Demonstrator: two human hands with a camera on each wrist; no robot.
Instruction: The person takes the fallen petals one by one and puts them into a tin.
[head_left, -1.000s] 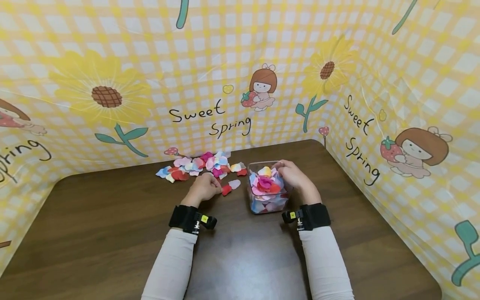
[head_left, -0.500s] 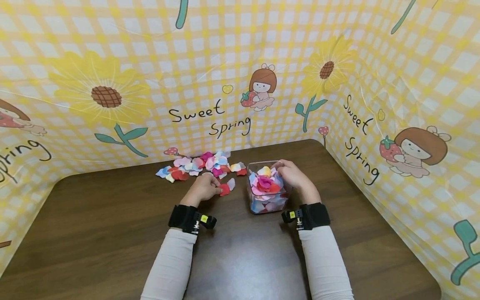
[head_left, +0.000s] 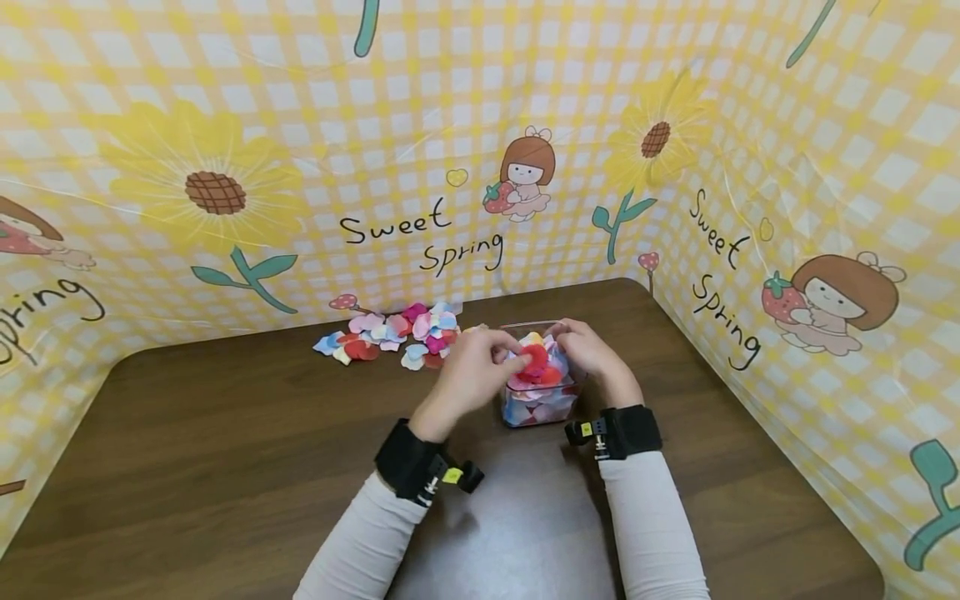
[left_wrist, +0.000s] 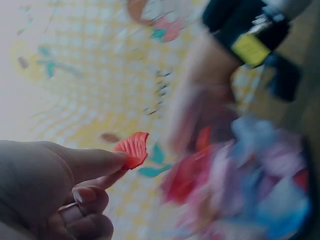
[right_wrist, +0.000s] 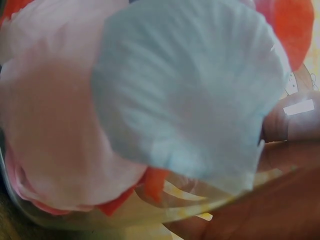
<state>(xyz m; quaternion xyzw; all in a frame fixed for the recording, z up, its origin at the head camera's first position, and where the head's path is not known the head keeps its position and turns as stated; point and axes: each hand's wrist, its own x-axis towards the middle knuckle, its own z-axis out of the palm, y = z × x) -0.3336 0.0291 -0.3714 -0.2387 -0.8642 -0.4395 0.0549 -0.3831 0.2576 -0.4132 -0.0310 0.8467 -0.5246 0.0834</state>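
Leftmost, loose petals (head_left: 382,332) lie in a spread pile along the back of the brown counter (head_left: 225,450). The left hand (head_left: 474,371) has moved across from beside that pile to the clear box (head_left: 542,412), pinching a red petal (left_wrist: 135,150) above the petals inside (left_wrist: 230,180); the transfer of this one seems nearly made, not finished. Farther right, the right hand (head_left: 592,357) grips the box's rim. Behind and to the right hangs yellow checked cloth (head_left: 405,108) printed with sunflowers.
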